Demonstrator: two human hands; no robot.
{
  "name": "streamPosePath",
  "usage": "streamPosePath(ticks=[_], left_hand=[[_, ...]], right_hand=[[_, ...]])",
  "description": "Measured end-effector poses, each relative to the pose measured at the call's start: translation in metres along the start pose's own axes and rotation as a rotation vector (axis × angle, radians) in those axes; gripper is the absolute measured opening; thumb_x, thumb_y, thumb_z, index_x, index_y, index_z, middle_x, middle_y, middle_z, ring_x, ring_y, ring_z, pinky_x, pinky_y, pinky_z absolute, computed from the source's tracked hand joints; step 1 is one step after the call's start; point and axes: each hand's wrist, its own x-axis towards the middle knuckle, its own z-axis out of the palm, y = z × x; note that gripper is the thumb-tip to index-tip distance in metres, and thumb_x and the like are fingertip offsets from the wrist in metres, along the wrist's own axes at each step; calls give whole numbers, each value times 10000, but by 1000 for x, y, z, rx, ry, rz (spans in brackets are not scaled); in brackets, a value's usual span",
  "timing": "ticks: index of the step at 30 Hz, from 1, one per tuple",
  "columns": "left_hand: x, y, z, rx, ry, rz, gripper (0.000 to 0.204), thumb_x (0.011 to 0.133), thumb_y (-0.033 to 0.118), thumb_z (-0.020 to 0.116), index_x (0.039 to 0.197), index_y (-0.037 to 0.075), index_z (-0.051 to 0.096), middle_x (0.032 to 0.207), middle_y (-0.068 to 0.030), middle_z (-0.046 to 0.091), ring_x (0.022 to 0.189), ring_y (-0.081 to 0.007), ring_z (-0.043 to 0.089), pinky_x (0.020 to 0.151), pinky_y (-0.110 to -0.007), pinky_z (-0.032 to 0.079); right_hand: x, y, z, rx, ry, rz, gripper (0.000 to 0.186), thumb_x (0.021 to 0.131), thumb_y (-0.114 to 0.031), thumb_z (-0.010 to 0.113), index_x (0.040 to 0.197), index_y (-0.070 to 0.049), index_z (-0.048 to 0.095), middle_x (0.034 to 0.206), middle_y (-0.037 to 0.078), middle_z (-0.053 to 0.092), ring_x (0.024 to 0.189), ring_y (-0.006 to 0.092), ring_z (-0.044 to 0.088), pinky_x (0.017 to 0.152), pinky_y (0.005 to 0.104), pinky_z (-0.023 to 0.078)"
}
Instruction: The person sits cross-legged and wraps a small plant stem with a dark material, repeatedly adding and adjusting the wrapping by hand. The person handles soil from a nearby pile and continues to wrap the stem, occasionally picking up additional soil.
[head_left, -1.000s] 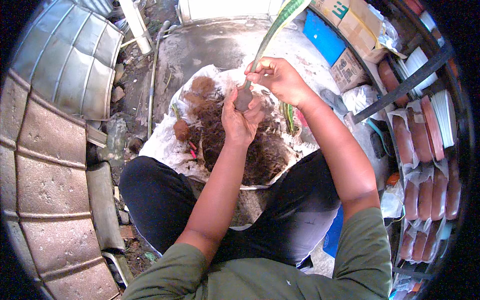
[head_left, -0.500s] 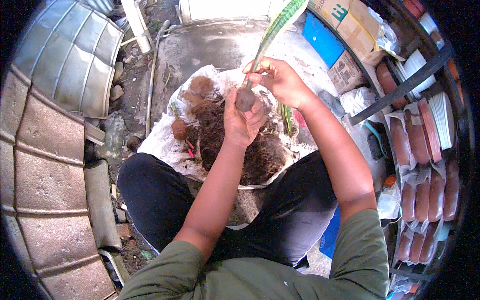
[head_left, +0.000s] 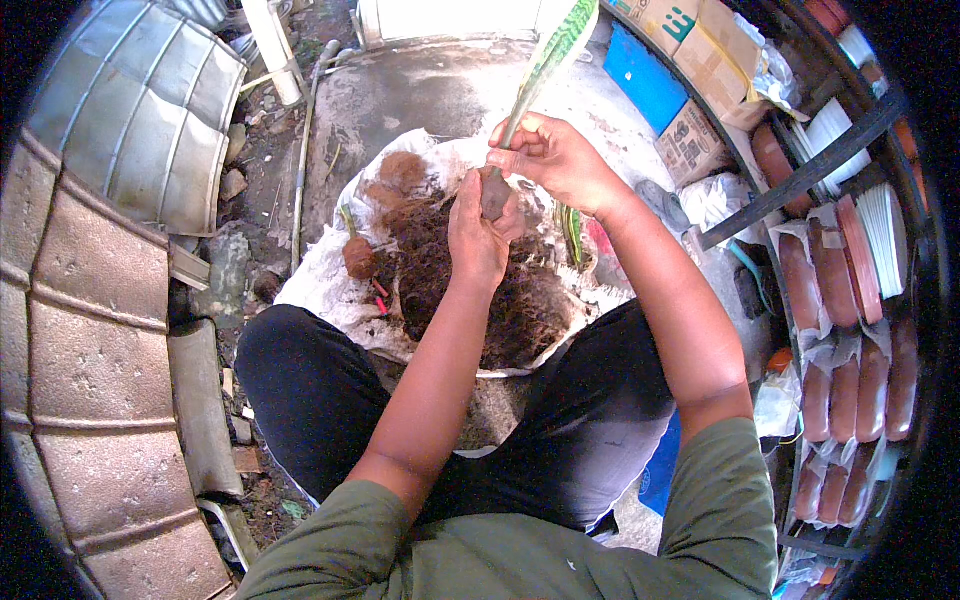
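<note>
My left hand (head_left: 478, 245) cups a grey-brown ball (head_left: 494, 197) at the base of an upright variegated leaf (head_left: 550, 55), its fingers closed round it. My right hand (head_left: 550, 160) pinches the leaf's stem just above the ball. Beneath both, dark loose soil and fibre (head_left: 470, 310) lie on a white sack (head_left: 325, 290). To the left rest a second cutting with a brown fibrous ball (head_left: 359, 258) and a small red-handled object (head_left: 383, 306). Loose striped leaves (head_left: 572, 235) lie to the right of my hands.
Corrugated metal sheets (head_left: 145, 110) and roof tiles (head_left: 100, 370) line the left, beside a thin pipe (head_left: 300, 200). On the right stand a metal rack (head_left: 800, 175) with brown stacked items (head_left: 830, 270), cardboard boxes (head_left: 700, 50) and a blue panel (head_left: 645, 75).
My right hand and the leaf have shifted slightly left and down, its thumb now lower on the stem near the ball. My left fingers have closed further round the ball.
</note>
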Motion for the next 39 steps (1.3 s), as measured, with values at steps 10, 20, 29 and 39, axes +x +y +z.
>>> streamPosePath(ticks=[10, 20, 29, 39], left_hand=[[-9, 2, 12, -133, -120, -122, 422, 1073, 485, 409, 1185, 114, 576, 666, 8, 445, 526, -95, 377, 474, -250, 309], [-2, 0, -2, -255, -112, -155, 457, 1089, 428, 367, 1145, 37, 598, 661, 3, 423, 531, -99, 364, 513, -259, 316], [-3, 8, 17, 51, 90, -224, 567, 1066, 573, 313, 1234, 107, 589, 719, -12, 470, 539, -146, 415, 474, -276, 310], [-2, 14, 2, -10, -200, -266, 416, 1076, 491, 423, 1167, 107, 552, 668, 29, 380, 510, -84, 321, 462, -249, 275]], right_hand=[[0, 9, -5, 59, 0, -48, 117, 951, -112, 723, 1035, -40, 684, 938, 18, 715, 878, 108, 652, 846, 295, 528], [-2, 5, -3, 49, -31, -10, 100, 960, -106, 713, 1037, -49, 686, 937, -5, 699, 887, 78, 634, 845, 283, 522], [-1, -2, -4, -22, 40, 107, 105, 947, -107, 730, 1003, -35, 679, 901, 16, 707, 798, 87, 633, 768, 286, 531], [4, 16, -4, -67, 130, -95, 242, 921, -230, 778, 871, -23, 664, 736, 31, 682, 662, 88, 626, 624, 285, 512]])
